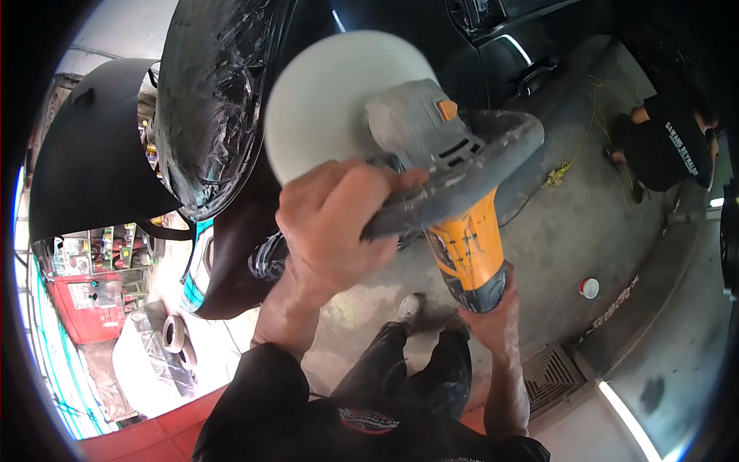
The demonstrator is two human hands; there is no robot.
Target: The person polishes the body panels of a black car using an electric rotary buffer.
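Note:
A polisher with an orange and black body (471, 240) and a large round whitish pad (331, 100) is held up in front of me. My left hand (331, 219) is closed round the dark loop handle near the pad. Low on the tool, my right hand (493, 312) wraps the rear end of the body, its fingers partly hidden behind it. The pad lies over the black car panel (454, 65); whether the two touch cannot be told. Beside the pad is a wheel-like part under crumpled plastic film (208, 108).
Another person in a black shirt (670, 142) crouches at the right. A yellow cord (556, 175) and a small white tub (589, 288) lie on the concrete floor. A floor grate (548, 379) is at lower right, a red cabinet (88, 304) and tyres (175, 334) at left.

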